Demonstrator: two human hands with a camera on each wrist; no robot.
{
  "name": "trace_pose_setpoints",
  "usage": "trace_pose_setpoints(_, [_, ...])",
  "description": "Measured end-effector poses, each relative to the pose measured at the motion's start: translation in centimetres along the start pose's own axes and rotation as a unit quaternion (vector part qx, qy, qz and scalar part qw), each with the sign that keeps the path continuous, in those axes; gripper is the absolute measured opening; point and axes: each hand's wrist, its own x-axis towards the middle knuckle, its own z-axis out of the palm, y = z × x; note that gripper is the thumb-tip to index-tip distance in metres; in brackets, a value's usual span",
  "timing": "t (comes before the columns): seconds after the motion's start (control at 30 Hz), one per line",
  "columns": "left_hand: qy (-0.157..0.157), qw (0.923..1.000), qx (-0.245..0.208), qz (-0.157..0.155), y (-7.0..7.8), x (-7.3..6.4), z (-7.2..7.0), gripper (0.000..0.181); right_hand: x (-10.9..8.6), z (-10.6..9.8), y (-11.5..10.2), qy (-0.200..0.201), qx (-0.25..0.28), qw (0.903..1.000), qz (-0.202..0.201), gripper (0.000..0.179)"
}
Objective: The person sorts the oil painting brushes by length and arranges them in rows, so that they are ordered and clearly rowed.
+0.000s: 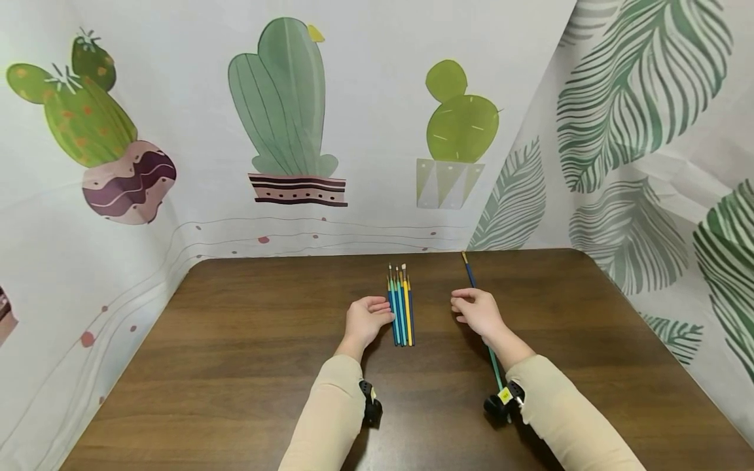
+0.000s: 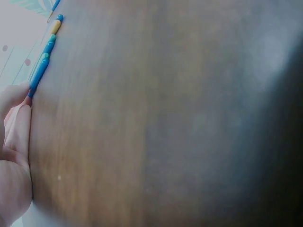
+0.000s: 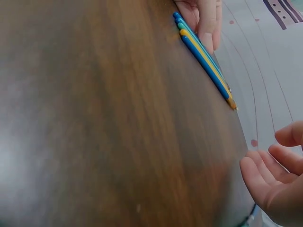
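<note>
While the left hand [image 1: 364, 320] touches paintbrushes [image 1: 407, 314], the right hand [image 1: 478, 309] hovers.

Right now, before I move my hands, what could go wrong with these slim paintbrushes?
The left hand touches the row of slim blue, teal and yellow paintbrushes; pushing might scatter them. The separate slim blue paintbrush's tip lies near the brown wooden table's back edge; a nudge from the right hand could push it past.

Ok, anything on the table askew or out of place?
Yes: a thin blue-handled paintbrush lies slanted by the right hand, apart from the neat row of blue, teal and yellow paintbrushes at the left hand. A thin teal handle, also slanted, shows nearby.
</note>
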Motion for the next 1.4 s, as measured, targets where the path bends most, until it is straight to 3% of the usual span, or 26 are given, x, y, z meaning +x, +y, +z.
trace_pose_setpoints(0.83, [-0.001,1.0,0.008,0.004,-0.5,0.4,0.0,0.04,2.1,4.3,-1.3,-0.017,0.099,0.9943,0.038,0.042])
trace_pose_setpoints(1.4, [0.001,1.0,0.003,0.005,-0.5,0.4,0.1,0.039,2.9,6.6,-1.8,-0.034,0.181,0.9799,0.076,0.042])
